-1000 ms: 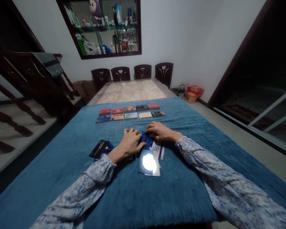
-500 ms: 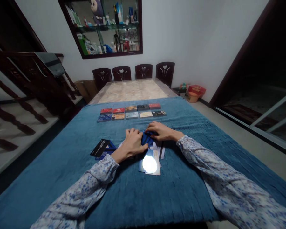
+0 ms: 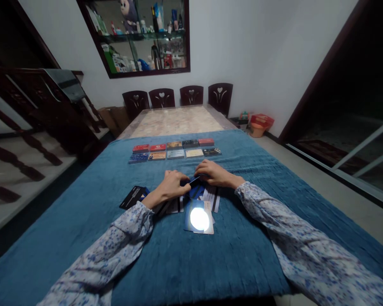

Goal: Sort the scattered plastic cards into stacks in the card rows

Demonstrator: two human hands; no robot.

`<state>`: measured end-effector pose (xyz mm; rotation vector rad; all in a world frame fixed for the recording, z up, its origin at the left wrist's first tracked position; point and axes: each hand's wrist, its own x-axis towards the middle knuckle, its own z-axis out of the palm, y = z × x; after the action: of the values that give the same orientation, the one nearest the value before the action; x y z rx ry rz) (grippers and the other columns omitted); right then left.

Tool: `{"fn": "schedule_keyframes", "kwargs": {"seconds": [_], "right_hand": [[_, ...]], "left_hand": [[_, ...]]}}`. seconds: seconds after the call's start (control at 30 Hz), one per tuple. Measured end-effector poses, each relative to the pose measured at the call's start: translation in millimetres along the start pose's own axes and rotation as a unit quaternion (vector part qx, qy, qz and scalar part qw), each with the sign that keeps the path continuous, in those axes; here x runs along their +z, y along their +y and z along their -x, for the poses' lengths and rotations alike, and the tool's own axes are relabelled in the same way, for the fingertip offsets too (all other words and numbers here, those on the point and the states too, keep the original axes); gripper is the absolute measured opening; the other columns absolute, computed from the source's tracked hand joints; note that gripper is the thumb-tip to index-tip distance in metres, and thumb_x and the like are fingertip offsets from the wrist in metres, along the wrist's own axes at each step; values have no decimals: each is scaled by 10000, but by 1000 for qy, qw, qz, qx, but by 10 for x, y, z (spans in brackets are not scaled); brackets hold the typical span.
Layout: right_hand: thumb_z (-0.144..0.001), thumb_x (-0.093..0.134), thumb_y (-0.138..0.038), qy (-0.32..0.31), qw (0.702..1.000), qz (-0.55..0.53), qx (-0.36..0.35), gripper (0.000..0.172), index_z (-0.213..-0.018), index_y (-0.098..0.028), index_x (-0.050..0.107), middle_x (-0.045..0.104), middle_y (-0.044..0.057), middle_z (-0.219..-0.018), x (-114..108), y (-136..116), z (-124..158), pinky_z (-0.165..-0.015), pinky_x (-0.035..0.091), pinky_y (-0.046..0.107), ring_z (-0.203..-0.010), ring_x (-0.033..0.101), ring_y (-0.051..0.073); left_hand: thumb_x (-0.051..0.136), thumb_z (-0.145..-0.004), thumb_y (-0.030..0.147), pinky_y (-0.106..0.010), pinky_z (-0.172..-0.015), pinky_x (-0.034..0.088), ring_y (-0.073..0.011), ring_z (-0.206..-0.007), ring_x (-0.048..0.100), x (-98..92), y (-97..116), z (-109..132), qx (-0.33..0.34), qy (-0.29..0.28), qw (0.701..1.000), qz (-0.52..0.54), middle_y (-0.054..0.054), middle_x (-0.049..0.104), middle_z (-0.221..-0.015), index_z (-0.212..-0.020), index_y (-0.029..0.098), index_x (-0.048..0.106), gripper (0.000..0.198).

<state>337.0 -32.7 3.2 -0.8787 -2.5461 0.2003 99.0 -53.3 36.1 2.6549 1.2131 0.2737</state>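
A dark card (image 3: 194,180) is pinched between my left hand (image 3: 170,187) and my right hand (image 3: 213,173), raised on a slant above the loose cards. Under it lie blue cards (image 3: 196,192), partly covered by my fingers. White cards with dark stripes (image 3: 213,197) stick out below my right hand, and another striped white card (image 3: 176,205) shows beneath my left wrist. Nearer to me, a pale card (image 3: 208,227) overlaps a blue one, with a bright glare hiding their print. Left of my left hand a black card (image 3: 134,196) rests on blue cards.
Two rows of neat card stacks, among them a red stack (image 3: 158,147) and a cream stack (image 3: 194,152), stand farther back on the blue cloth (image 3: 242,263). Beyond it is the bare stone tabletop (image 3: 175,121), with dark chairs (image 3: 191,95) behind.
My left hand has shifted slightly left, uncovering the striped white card below it. The dark card has come up off the blue cards and now shows nearly edge-on between my fingers.
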Motion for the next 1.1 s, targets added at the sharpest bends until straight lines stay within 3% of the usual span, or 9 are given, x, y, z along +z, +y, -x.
{"fn": "schedule_keyframes", "kwargs": {"seconds": [0.33, 0.6, 0.77, 1.1], "right_hand": [[-918, 599, -97, 53, 998, 7, 33, 227, -1053, -178, 762, 747, 95, -945, 60, 28, -3, -830, 493, 346, -927, 613, 217], [-914, 605, -74, 91, 990, 59, 91, 392, -1281, -204, 655, 684, 72, -969, 179, 2, -38, -825, 471, 313, -901, 611, 199], [-927, 604, -80, 103, 986, 90, 94, 355, -1246, -225, 657, 715, 66, -989, 207, -47, -47, -801, 441, 309, -901, 599, 208], [-936, 568, -86, 130, 979, 110, 109, 328, -1228, -197, 668, 712, 85, -961, 211, -108, -57, -780, 419, 315, -873, 580, 210]], "left_hand": [[572, -866, 157, -231, -780, 506, -169, -805, 717, -77, -228, -37, 67, 60, 994, 70, -38, 809, -877, -889, 170, 830, 259], [594, -843, 80, -239, -744, 518, -148, -741, 695, -3, -393, -68, 79, 131, 983, 103, -45, 799, -882, -1051, 195, 814, 324], [626, -851, 48, -241, -723, 493, -135, -695, 644, 52, -433, -79, 91, 165, 979, 75, -23, 753, -794, -1101, 213, 799, 345], [599, -896, 100, -323, -837, 485, -192, -858, 636, 49, -443, -59, 75, 191, 978, 40, -61, 741, -920, -1121, 212, 785, 313]]}}
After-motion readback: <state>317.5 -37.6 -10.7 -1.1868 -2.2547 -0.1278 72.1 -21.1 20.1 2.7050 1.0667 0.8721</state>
